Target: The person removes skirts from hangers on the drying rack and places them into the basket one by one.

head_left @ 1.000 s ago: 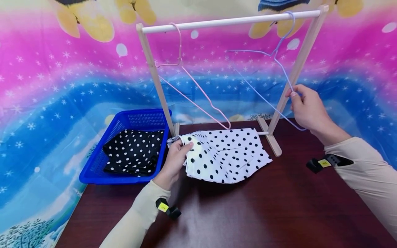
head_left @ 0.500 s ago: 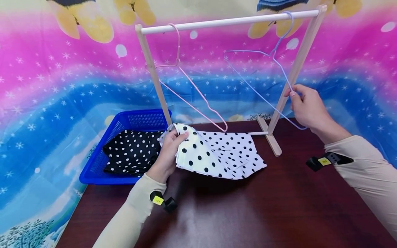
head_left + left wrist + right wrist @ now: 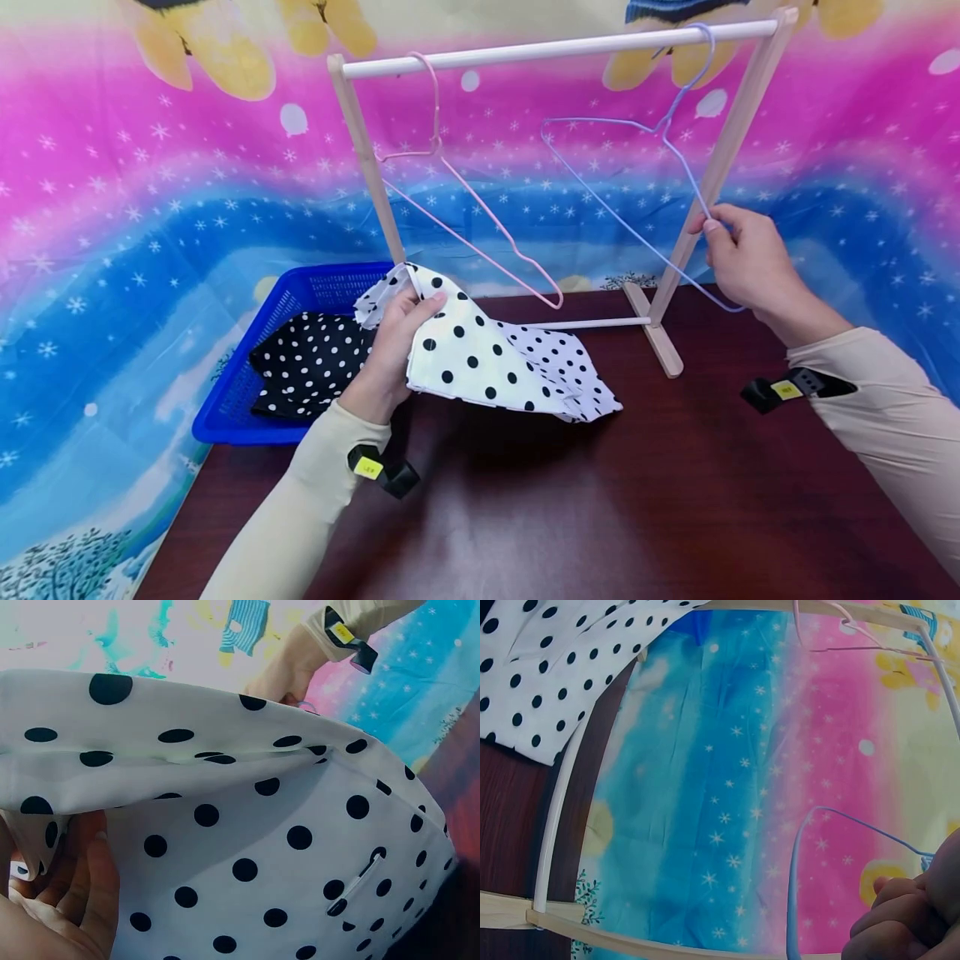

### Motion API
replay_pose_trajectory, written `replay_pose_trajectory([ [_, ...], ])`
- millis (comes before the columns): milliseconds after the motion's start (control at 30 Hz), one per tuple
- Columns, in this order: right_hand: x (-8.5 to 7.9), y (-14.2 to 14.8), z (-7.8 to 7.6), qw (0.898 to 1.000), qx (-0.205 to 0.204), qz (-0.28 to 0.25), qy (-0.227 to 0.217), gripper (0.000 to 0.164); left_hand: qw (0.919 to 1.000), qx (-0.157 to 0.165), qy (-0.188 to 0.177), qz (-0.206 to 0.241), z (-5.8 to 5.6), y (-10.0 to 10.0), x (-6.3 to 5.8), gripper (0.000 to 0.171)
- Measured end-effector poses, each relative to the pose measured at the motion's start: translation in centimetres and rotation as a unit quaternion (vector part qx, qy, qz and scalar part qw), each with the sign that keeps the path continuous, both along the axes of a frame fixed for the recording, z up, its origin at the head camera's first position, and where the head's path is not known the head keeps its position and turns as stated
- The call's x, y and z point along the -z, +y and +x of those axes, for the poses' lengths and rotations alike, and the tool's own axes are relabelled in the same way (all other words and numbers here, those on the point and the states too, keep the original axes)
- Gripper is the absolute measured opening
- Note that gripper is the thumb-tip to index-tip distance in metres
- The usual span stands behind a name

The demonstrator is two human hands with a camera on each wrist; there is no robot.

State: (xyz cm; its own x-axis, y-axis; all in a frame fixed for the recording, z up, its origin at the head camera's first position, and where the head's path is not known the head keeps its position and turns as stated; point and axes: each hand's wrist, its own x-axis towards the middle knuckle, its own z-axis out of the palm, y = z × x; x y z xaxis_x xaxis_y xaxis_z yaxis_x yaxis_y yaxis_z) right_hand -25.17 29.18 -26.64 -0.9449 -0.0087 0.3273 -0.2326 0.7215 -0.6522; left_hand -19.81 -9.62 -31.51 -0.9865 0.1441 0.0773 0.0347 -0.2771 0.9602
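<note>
In the head view my left hand (image 3: 386, 354) grips the edge of a white garment with black polka dots (image 3: 480, 362), thumb on top. The cloth hangs to the right above the table. Its exact kind cannot be told; the left wrist view shows a short slit (image 3: 356, 885) in the fabric (image 3: 247, 840). My right hand (image 3: 750, 262) pinches the sloping right arm of a purple wire hanger (image 3: 637, 237), whose hook rests over the rack's top bar (image 3: 555, 55). A pink hanger (image 3: 437, 117) hangs farther left on the same bar, with nothing on it.
A blue basket (image 3: 247, 435) stands left of the wooden rack, holding a black cloth with white dots (image 3: 307, 362). The rack's right foot (image 3: 660, 346) sits on the dark table (image 3: 525, 517). A printed cloth backdrop (image 3: 112, 208) rises behind.
My left hand has moved left and up with the white dotted garment, uncovering more of the rack's lower bar. My right hand stays on the purple hanger.
</note>
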Motion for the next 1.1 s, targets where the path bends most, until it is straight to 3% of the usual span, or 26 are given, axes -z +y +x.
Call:
replay_pose_trajectory([
  [667,-0.1,0.3,0.0,1.0,0.002,0.009,0.006,0.04,0.999,-0.007,0.039,0.019,0.2,-1.5,-4.1,0.017],
  [1100,0.1,0.5,-0.1,1.0,0.001,0.004,0.02,0.038,0.9971,-0.058,0.048,0.009,1.7,-2.3,-6.5,0.026],
])
